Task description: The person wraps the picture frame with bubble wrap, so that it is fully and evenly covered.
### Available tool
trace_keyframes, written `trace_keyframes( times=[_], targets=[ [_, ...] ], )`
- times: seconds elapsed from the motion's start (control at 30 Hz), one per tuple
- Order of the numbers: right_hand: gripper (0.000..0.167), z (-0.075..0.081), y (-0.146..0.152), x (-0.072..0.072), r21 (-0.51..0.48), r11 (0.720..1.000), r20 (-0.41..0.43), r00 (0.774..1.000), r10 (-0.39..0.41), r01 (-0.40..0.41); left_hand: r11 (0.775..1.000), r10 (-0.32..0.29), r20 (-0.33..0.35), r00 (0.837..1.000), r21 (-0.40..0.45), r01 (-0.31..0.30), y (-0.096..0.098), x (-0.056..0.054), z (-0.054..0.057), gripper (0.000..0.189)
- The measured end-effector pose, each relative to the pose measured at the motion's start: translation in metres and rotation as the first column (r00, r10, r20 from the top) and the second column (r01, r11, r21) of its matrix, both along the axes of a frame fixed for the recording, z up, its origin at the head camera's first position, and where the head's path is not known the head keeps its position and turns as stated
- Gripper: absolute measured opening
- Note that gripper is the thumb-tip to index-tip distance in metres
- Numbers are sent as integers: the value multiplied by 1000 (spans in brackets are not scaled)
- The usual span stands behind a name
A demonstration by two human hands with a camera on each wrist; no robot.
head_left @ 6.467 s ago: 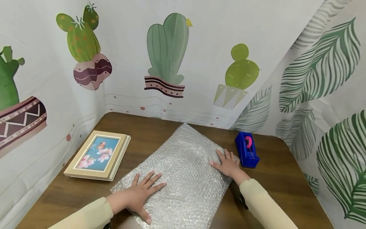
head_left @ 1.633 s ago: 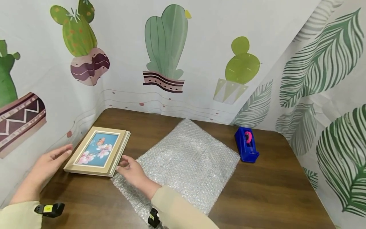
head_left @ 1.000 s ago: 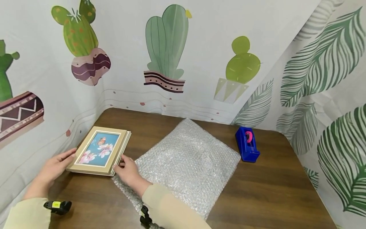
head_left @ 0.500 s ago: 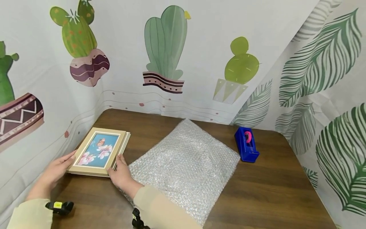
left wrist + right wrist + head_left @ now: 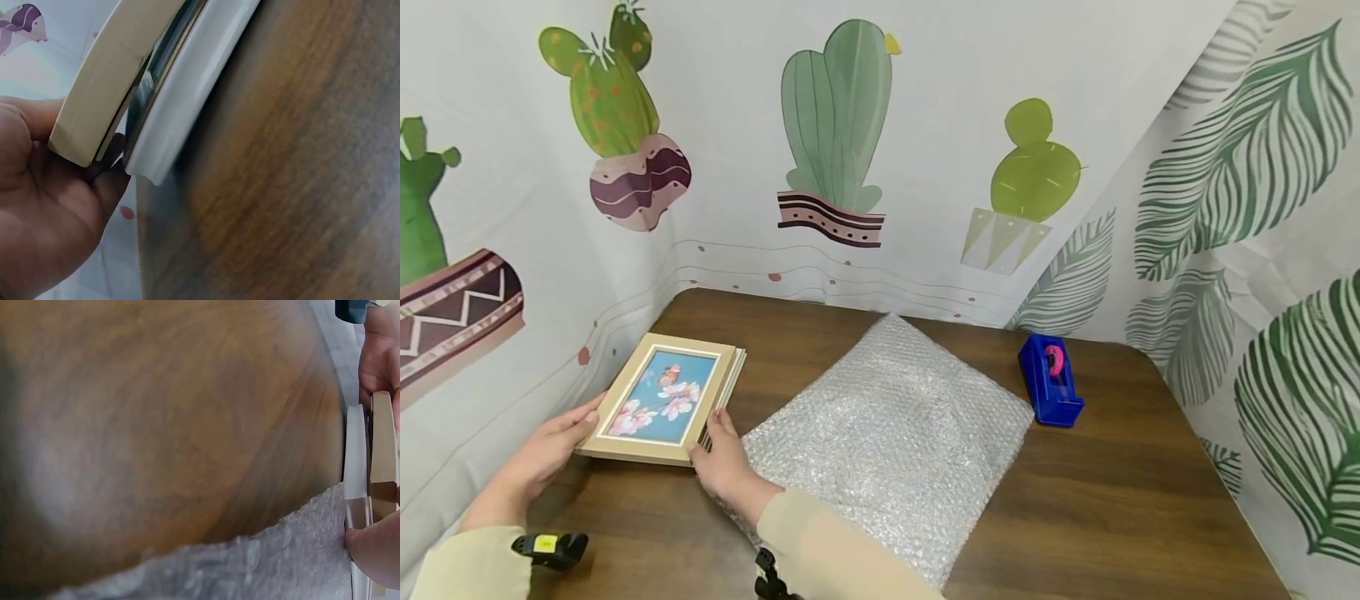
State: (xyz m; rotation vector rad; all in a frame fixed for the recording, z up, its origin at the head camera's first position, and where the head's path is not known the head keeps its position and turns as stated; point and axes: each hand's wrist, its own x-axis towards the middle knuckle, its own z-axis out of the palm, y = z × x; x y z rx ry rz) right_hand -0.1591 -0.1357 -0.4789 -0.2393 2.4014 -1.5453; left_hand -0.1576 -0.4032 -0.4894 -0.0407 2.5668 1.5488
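Note:
A tan picture frame (image 5: pixel 661 396) with a blue butterfly-and-blossom picture lies face up at the left of the table. My left hand (image 5: pixel 546 454) grips its left edge, thumb above and fingers beneath. On the opposite side, my right hand (image 5: pixel 726 462) holds the near right corner, thumb along the front edge. Beneath the tan frame is a white frame (image 5: pixel 181 94); a narrow gap separates the two in the left wrist view. A silvery sheet of bubble wrap (image 5: pixel 887 433) is spread beside them, its left corner partly hidden by my right arm.
A blue tape dispenser (image 5: pixel 1049 387) with a pink roll stands at the back right, close to the bubble wrap's right corner. A printed cloth (image 5: pixel 730 150) with cacti and leaves hangs behind the brown wooden table (image 5: pixel 1112 500).
Both hands have left the bubble wrap, where they lay flat, and moved left to the stacked frames. Their fingers have since taken hold of the tan picture frame's sides.

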Motion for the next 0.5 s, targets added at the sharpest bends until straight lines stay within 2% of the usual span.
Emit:
trace_keyframes(
  times=[0.13,0.37,0.5],
  targets=[
    [63,3,1,1,-5,1000,16,1000,-6,6,999,-17,-63,998,-28,15,4,1,5,61],
    [62,9,4,-1,-30,999,12,1000,-17,18,999,-39,-68,997,-9,38,8,0,12,63],
    [61,15,6,-2,-60,997,27,999,-38,39,998,-62,-128,990,12,64,10,0,13,59]
  ],
)
